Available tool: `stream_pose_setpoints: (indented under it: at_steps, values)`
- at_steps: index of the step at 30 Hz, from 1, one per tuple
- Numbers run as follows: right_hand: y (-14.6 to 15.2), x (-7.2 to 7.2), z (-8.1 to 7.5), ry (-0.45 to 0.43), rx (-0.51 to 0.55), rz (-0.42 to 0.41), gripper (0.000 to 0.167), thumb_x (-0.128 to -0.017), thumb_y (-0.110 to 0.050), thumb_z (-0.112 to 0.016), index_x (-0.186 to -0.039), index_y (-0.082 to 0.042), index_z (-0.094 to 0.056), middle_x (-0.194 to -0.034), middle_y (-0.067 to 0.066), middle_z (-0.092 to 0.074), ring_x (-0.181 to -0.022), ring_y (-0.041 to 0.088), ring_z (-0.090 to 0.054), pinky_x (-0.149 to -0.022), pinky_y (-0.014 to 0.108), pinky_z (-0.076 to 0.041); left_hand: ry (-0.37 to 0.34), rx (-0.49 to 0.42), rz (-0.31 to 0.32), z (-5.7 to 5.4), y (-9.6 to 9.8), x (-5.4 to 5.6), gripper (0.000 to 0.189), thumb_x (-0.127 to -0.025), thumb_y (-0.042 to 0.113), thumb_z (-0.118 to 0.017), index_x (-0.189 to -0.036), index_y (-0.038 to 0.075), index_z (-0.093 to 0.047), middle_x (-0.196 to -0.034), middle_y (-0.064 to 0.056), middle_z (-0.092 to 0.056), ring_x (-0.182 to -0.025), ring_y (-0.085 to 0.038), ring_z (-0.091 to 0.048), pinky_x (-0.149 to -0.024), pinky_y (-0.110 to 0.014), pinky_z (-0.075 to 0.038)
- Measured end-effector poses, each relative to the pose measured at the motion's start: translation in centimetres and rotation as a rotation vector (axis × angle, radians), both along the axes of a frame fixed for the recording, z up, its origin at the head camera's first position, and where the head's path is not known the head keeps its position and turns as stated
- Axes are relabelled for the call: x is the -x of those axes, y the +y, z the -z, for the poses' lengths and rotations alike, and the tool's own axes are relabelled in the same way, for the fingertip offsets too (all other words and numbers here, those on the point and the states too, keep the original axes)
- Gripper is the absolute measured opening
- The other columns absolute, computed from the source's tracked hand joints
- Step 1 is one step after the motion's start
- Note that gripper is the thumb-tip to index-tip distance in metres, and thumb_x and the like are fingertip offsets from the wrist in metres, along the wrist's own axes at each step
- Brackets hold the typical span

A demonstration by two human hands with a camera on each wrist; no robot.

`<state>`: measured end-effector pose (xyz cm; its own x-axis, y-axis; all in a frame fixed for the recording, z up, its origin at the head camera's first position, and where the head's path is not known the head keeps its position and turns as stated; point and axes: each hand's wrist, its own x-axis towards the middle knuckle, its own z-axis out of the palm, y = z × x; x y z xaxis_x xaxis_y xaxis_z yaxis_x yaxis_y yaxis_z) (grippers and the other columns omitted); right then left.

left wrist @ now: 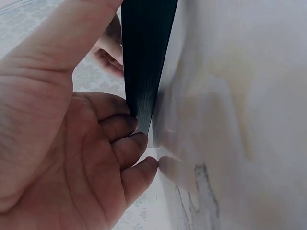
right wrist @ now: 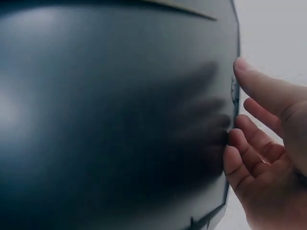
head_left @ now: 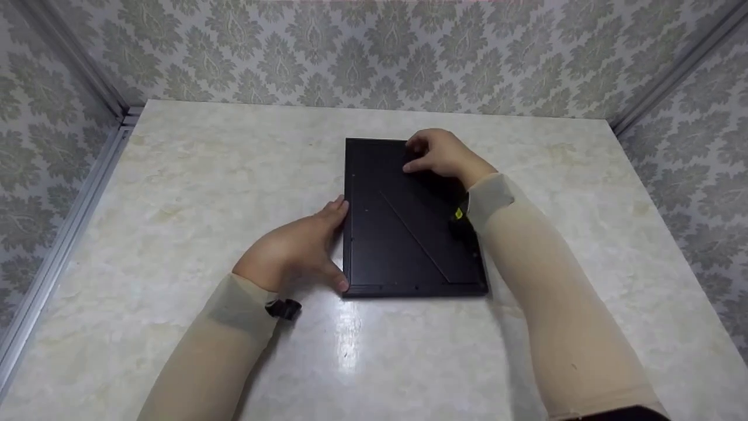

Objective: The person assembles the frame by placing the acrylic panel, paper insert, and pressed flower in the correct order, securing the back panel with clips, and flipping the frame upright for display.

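Note:
A flat black picture frame lies on the table with its back up, a thin diagonal line crossing the panel. My left hand rests along its left side, thumb at the near corner and fingers farther up. In the left wrist view, bent fingertips touch the frame's side wall. At the far right part of the frame is my right hand, its fingers loosely bent. The right wrist view has its thumb beside a small clip on the edge; firm contact there is unclear.
The pale marbled table surrounds the frame. Patterned wall panels stand at the back and both sides, with metal rails at the corners. Dark straps sit on the wrists.

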<state>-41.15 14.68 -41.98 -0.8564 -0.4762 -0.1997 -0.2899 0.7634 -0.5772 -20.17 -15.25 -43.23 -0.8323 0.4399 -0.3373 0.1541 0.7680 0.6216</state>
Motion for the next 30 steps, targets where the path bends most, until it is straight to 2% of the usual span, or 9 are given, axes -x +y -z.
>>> stream_pose_setpoints:
  at_steps: [6,13,19,25,30]
  values:
    - [-0.4,0.7,-0.1,-0.054,-0.036,-0.013,0.065,-0.1,-0.024,-0.089,-0.156,-0.006,-0.062,-0.148,0.021,-0.059,-0.136,0.036,-0.055,-0.128,0.054,-0.044,0.007,0.01,0.015,0.0,0.1,0.1,0.162,-0.067,0.036,-0.112,-0.182,0.012,0.0,-0.192,0.0,0.011,-0.179,-0.023,0.002,-0.148,-0.047,-0.011]
    - [-0.8,0.9,-0.7,-0.055,-0.081,-0.038,0.07,-0.1,-0.026,-0.09,-0.158,-0.009,-0.056,-0.144,0.022,-0.056,-0.127,0.035,-0.054,-0.12,0.053,-0.046,0.01,0.003,0.022,0.0,0.0,0.2,0.162,-0.067,0.036,-0.112,-0.182,0.009,-0.001,-0.192,-0.004,0.011,-0.18,-0.025,0.003,-0.148,-0.048,-0.009]
    - [-1.1,1.2,-0.9,-0.065,-0.119,-0.072,0.069,-0.101,-0.028,-0.089,-0.158,-0.01,-0.056,-0.145,0.023,-0.054,-0.127,0.035,-0.052,-0.118,0.053,-0.045,0.0,0.015,0.017,0.0,-0.1,0.1,0.163,-0.067,0.039,-0.112,-0.182,0.012,0.0,-0.191,0.0,0.012,-0.179,-0.023,0.004,-0.148,-0.048,-0.01]
    - [-1.1,1.4,-1.1,-0.079,-0.126,-0.076,0.07,-0.101,-0.028,-0.089,-0.157,-0.006,-0.054,-0.145,0.023,-0.053,-0.127,0.034,-0.051,-0.119,0.052,-0.045,0.016,0.022,0.027,-0.1,-0.1,0.1,0.164,-0.066,0.042,-0.112,-0.182,0.01,-0.001,-0.192,-0.003,0.011,-0.18,-0.027,0.002,-0.148,-0.048,-0.01]
    - [-1.1,1.4,-1.0,-0.085,-0.122,-0.062,0.069,-0.1,-0.028,-0.089,-0.157,-0.007,-0.056,-0.145,0.021,-0.052,-0.126,0.033,-0.05,-0.118,0.052,-0.045,0.0,0.03,0.005,-0.1,-0.1,0.0,0.163,-0.066,0.04,-0.112,-0.183,0.016,0.0,-0.192,0.002,0.008,-0.18,-0.022,0.003,-0.148,-0.049,-0.011]
